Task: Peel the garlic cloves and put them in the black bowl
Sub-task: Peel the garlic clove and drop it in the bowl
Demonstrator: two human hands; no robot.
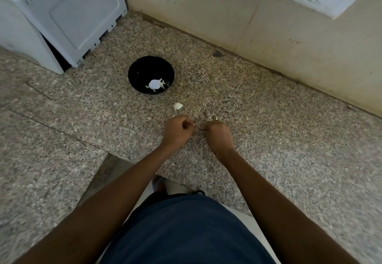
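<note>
Speckled stone counter, black bowl near. Left hand curled, contents hidden; right hand pinching garlic bit. Peeling step, probably. Next: drop into bowl.

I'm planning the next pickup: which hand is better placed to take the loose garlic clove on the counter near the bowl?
Likely the left hand: the clove lies just beyond it, towards the black bowl. The right hand is farther off and seems to pinch a white bit.

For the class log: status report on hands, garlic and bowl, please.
Left hand and right hand curled, held items too small to tell. Round black bowl holds white garlic pieces. One white garlic clove loose on speckled stone counter. Path unobstructed.
</note>
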